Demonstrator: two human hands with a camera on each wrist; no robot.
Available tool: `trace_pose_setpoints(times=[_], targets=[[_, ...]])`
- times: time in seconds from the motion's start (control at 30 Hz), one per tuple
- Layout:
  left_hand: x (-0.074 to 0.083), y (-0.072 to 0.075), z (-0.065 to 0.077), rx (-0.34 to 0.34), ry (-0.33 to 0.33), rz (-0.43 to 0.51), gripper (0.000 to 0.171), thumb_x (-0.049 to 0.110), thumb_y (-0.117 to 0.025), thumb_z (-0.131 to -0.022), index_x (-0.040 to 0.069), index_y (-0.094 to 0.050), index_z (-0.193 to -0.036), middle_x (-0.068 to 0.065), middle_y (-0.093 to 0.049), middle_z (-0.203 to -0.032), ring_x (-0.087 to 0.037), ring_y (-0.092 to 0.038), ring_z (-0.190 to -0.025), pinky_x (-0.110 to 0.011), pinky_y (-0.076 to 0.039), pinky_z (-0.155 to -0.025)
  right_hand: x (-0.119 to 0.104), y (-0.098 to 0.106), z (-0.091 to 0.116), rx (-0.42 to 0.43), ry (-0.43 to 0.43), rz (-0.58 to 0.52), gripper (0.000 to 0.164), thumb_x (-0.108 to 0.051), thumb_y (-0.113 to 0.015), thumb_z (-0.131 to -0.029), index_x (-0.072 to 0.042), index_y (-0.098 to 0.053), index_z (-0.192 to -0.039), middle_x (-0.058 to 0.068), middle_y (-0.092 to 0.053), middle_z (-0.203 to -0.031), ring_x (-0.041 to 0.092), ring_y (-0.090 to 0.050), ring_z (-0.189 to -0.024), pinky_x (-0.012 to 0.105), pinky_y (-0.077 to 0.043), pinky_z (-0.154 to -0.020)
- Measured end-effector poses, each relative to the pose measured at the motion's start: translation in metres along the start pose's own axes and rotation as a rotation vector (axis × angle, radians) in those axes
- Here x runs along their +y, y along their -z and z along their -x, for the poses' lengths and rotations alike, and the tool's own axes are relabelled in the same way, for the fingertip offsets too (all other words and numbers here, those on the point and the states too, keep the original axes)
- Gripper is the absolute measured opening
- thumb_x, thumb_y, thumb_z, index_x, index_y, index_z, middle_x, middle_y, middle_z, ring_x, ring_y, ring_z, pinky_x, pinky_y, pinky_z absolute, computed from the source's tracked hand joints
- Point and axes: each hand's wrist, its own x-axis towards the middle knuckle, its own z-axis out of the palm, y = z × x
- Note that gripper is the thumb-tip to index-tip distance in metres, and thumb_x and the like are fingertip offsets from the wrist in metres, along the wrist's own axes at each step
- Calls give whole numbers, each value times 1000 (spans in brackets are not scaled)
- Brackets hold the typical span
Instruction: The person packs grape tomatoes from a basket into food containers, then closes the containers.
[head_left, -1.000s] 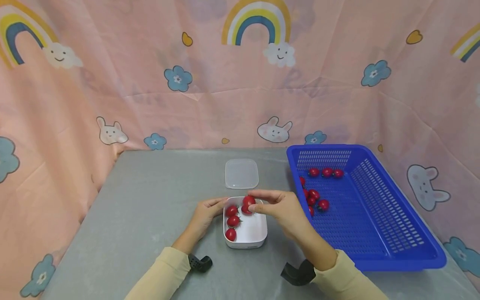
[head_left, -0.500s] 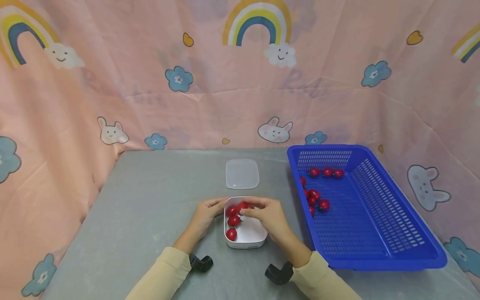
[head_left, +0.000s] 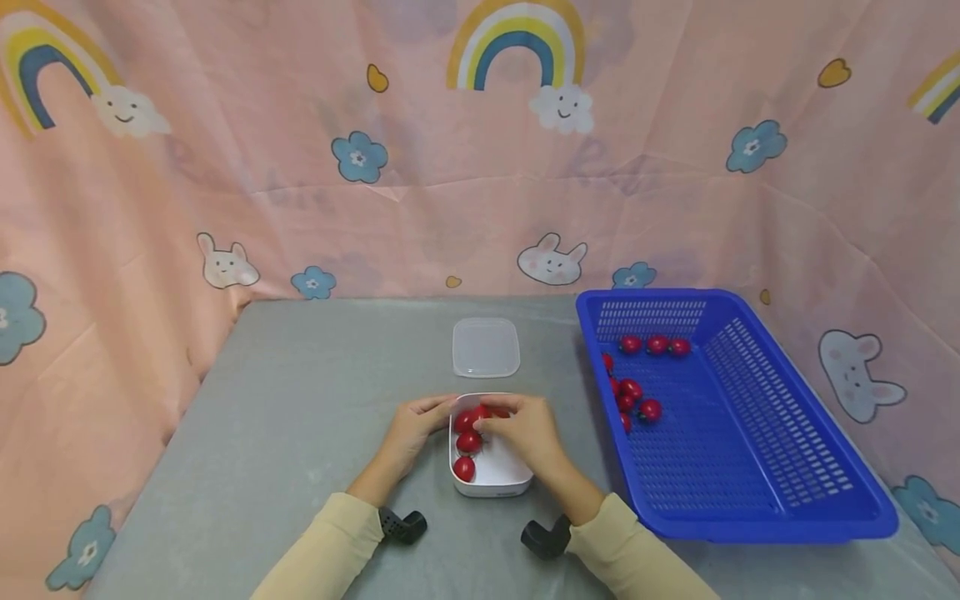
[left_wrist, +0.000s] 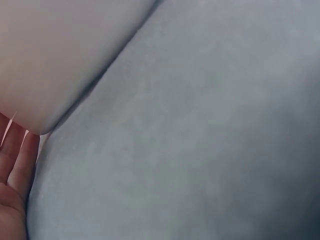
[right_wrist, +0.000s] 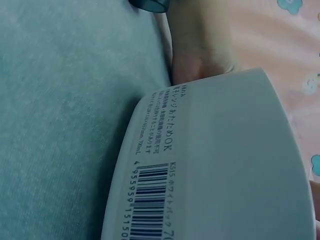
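A white square food container [head_left: 501,470] stands on the table in the head view, with several red cherry tomatoes [head_left: 468,442] inside, mostly along its left side. My left hand [head_left: 408,432] rests against the container's left wall. In the left wrist view its fingers [left_wrist: 21,167] lie nearly straight along that wall. My right hand [head_left: 531,435] reaches over the right rim and pinches a cherry tomato [head_left: 481,412] between thumb and fingers, low at the back of the container. The hand partly hides the tomatoes there. The right wrist view shows the container's printed wall [right_wrist: 240,165] with a barcode.
Behind the container a translucent square lid [head_left: 486,348] lies flat on the grey table [head_left: 322,367]. To the right stands a large blue plastic basket [head_left: 750,531] with several cherry tomatoes [head_left: 630,389] along its left and back sides. A pink patterned curtain [head_left: 420,217] hangs behind.
My right hand has moved left and down into the container with the cherry tomato, then shifted slightly further left. My left hand has stayed at the container's left wall.
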Motion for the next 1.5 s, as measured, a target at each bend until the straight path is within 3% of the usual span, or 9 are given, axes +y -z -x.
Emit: trace_pose_setpoints(times=[0.43, 0.9, 1.13, 1.3, 1.5], targets=[[0, 2, 0, -12, 2, 15, 32, 14, -67, -93, -8, -69, -116, -14, -73, -116, -3, -69, -95, -22, -54, -88, -4, -7, 1, -17, 58, 55, 30, -2, -82, -73, 2, -77, -102, 18, -76, -100, 28, -72, -95, 40, -58, -83], [0, 0, 1, -14, 2, 7, 30, 13, -67, -94, -7, -70, -116, -15, -73, -116, -4, -69, -95, -23, -55, -88, -1, -12, 0, -36, 96, 185, 33, 3, -80, -75, 2, -75, -108, 16, -76, -105, 28, -70, -100, 42, -57, -91], [0, -1, 1, -12, 5, 25, 29, 11, -65, -94, -8, -70, -116, -15, -73, -115, -3, -70, -92, -21, -55, -87, -3, -10, 2, -14, 153, 250, 35, 2, -82, -72, 2, -75, -106, 15, -76, -102, 27, -69, -95, 42, -58, -87], [1, -2, 1, -14, -3, 15, 29, 11, -65, -94, -8, -69, -116, -14, -74, -113, -3, -69, -91, -21, -55, -86, -6, -5, 4, 8, 125, 184, 29, 4, -79, -74, 4, -76, -103, 19, -76, -96, 26, -69, -86, 39, -59, -79], [1, 0, 1, -16, -4, 0, 31, 13, -66, -94, -8, -69, -116, -14, -74, -114, -4, -69, -93, -22, -55, -88, -24, 11, 11, 71, 114, 22, 22, 4, -76, -79, 7, -75, -101, 24, -74, -103, 35, -73, -98, 37, -60, -81]])
